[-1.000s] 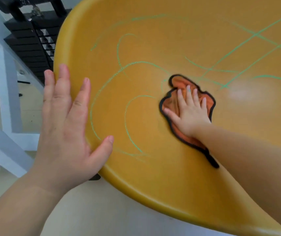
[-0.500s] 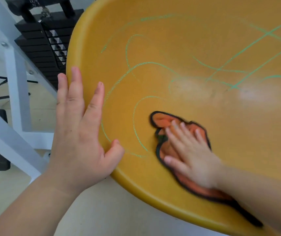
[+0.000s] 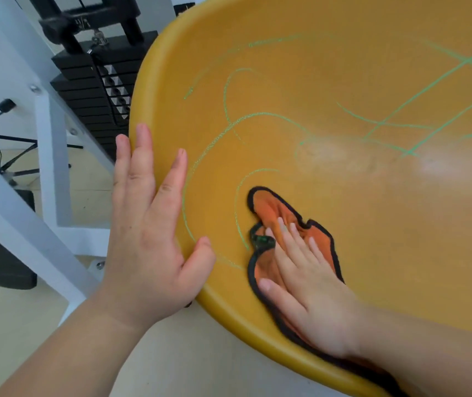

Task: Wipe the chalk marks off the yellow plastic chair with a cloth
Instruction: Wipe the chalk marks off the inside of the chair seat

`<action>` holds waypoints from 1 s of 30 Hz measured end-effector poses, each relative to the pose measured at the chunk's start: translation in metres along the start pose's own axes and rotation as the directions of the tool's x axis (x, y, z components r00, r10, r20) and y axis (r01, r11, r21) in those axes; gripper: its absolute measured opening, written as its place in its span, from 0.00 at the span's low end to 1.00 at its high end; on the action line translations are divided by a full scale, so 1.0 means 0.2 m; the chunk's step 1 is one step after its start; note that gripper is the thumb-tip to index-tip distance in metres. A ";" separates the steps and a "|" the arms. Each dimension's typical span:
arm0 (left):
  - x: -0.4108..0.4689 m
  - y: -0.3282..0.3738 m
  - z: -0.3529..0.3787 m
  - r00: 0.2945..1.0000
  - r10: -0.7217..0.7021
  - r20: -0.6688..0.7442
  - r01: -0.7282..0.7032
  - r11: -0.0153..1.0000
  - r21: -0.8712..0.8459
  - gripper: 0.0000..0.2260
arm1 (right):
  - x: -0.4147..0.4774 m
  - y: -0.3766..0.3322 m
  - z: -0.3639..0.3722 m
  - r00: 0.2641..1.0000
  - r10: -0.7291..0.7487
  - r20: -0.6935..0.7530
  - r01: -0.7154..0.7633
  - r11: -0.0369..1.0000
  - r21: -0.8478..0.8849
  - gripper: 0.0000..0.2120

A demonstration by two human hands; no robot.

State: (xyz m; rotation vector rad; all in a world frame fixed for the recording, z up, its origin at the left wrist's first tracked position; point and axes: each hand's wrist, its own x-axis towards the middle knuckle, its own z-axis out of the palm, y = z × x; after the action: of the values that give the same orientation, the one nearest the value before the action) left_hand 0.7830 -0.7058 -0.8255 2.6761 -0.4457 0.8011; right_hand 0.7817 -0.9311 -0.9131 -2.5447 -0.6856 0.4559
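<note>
Glossy yellow plastic chair (image 3: 343, 253), green chalk scribbles (image 3: 257, 114); right hand (image 3: 312, 287) flat-fingered on half-hidden crumpled orange cloth (image 3: 269, 207), left hand (image 3: 146, 245) open on rim.

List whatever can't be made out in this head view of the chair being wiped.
Yellow chair: head view; top and right frame edges cut it off, legs unseen.
Chalk marks: run off the right edge.
Cloth: middle covered by the right hand; any chalk beneath is hidden.
Left hand: palm faces the rim, contact hidden.
Weight stack labels: blurred, too small.
</note>
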 end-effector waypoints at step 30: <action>-0.01 0.00 0.00 0.999 -0.034 -0.017 0.034 0.999 0.020 0.42 | 0.44 0.44 -0.23 0.875 0.422 -0.239 -0.446 0.893 -0.056 0.56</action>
State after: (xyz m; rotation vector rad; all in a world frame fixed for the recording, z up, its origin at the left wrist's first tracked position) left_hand 0.7809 -0.7056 -0.8277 2.6859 -0.3891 0.8219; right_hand 0.9078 -0.9672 -0.9374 -2.7994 -0.0474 0.2741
